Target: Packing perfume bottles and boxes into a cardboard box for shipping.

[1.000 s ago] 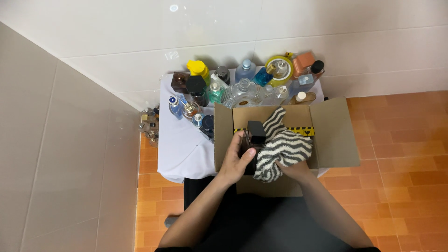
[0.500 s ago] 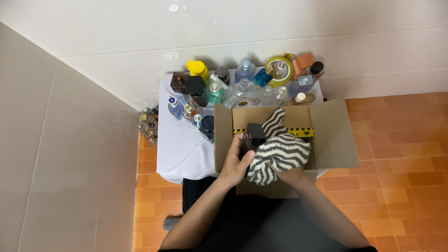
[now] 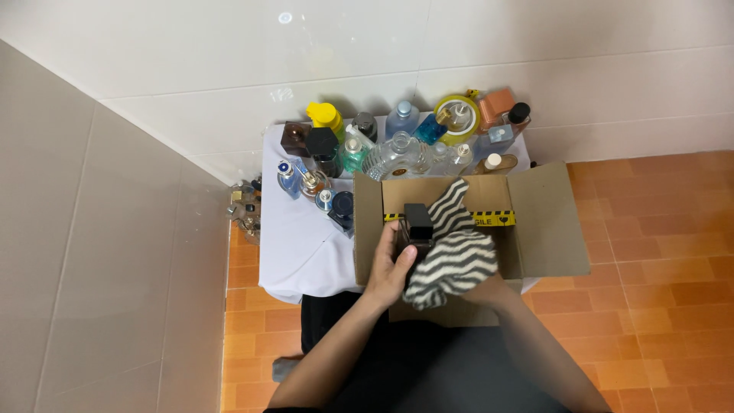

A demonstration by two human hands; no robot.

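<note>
A small table (image 3: 298, 252) draped in white cloth is standing on orange floor tiles against a white tiled wall. An open brown cardboard box (image 3: 547, 229) with a yellow-and-black tape strip is resting on its near right part. A crowd of glass perfume bottles (image 3: 397, 149) in many colours is filling the table's far edge behind the box. A black-and-white zebra-striped cloth (image 3: 451, 260) is covering the right hand, so its grip cannot be told. The left hand (image 3: 390, 271) is gripping a dark square bottle (image 3: 417, 222) over the box, touching the cloth.
</note>
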